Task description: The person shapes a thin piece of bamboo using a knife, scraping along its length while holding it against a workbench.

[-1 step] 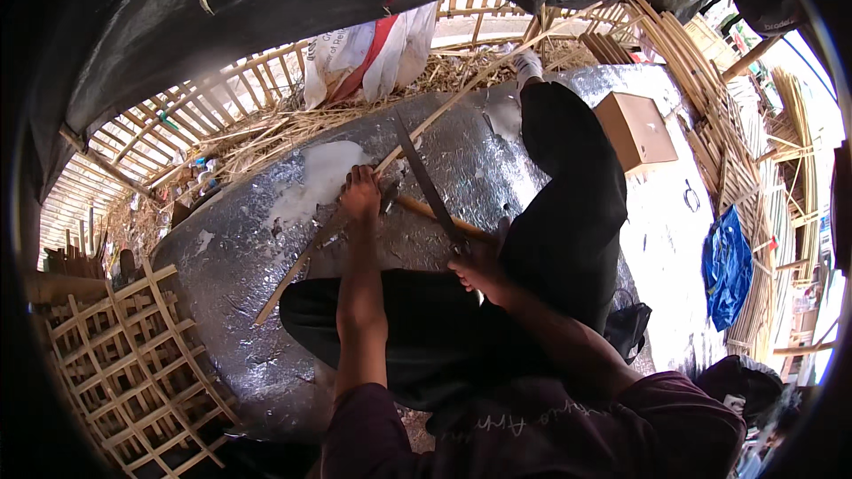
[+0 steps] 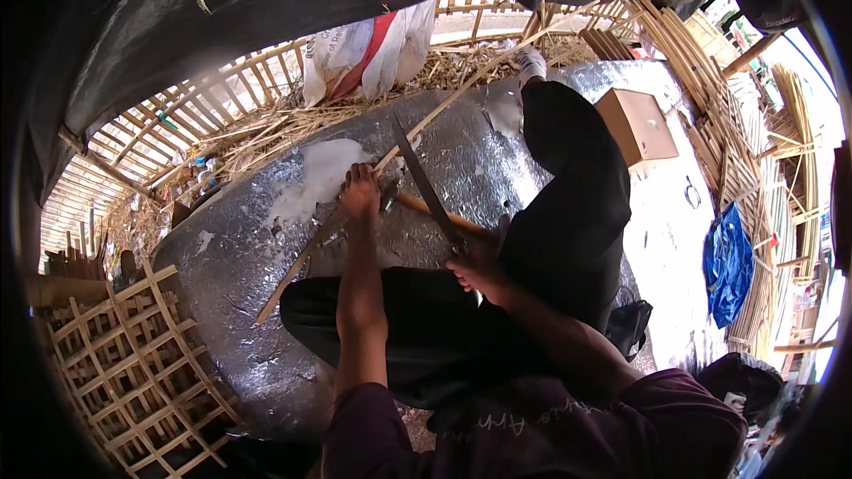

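Observation:
My left hand (image 2: pixel 359 190) is closed round a long split bamboo strip (image 2: pixel 424 125), which slants from beside my left knee up to the far fence. In my right hand (image 2: pixel 477 271) is a machete (image 2: pixel 424 179) with a long dark blade. The blade points up and to the left, and its tip lies close to or over the strip; contact is hard to tell. Beneath the blade is a round wooden handle (image 2: pixel 411 204) of some tool, its dark metal head partly hidden beside my left hand. I sit with the left leg folded on a silvery foil-covered mat (image 2: pixel 240 293).
A woven bamboo lattice (image 2: pixel 133 364) is at the lower left. A cardboard box (image 2: pixel 637 129) and a blue plastic bag (image 2: pixel 728 266) are on the right, with stacked bamboo strips (image 2: pixel 688 62) behind. White sacks (image 2: pixel 373 58) and bamboo scraps line the slatted fence (image 2: pixel 209 111).

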Demonstrator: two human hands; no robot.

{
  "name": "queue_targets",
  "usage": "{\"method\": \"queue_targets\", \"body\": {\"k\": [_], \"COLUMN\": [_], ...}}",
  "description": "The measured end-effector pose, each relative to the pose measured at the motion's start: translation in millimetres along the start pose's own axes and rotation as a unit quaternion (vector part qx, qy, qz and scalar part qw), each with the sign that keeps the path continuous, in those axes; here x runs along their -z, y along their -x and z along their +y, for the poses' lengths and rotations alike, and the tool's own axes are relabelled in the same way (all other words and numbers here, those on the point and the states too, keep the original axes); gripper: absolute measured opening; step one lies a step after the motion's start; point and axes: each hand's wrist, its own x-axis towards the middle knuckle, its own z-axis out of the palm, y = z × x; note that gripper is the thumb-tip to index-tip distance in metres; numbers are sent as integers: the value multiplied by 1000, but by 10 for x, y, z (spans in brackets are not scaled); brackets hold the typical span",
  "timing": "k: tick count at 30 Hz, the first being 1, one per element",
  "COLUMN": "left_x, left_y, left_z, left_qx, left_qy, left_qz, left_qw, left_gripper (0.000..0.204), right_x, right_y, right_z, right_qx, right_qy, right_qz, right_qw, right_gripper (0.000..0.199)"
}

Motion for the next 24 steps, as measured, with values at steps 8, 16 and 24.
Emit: {"method": "queue_targets", "body": {"k": [8,16,24], "left_x": [103,54,-52], "left_y": [-27,9,67], "left_z": [22,-24,-223], "left_qx": [-22,-1,-22], "left_qy": [42,75,73], "left_qz": [-48,-22,-25], "left_qw": [998,997,997], "left_gripper": [12,17,31], "right_x": [-292,-195,-49], "right_y": [316,94,-190], "right_z": [-73,-103,-72], "right_qx": [51,56,73], "right_qy": [77,154,87], "right_qz": [-39,-48,-119], "right_qw": [995,985,986], "right_gripper": [22,24,21]}}
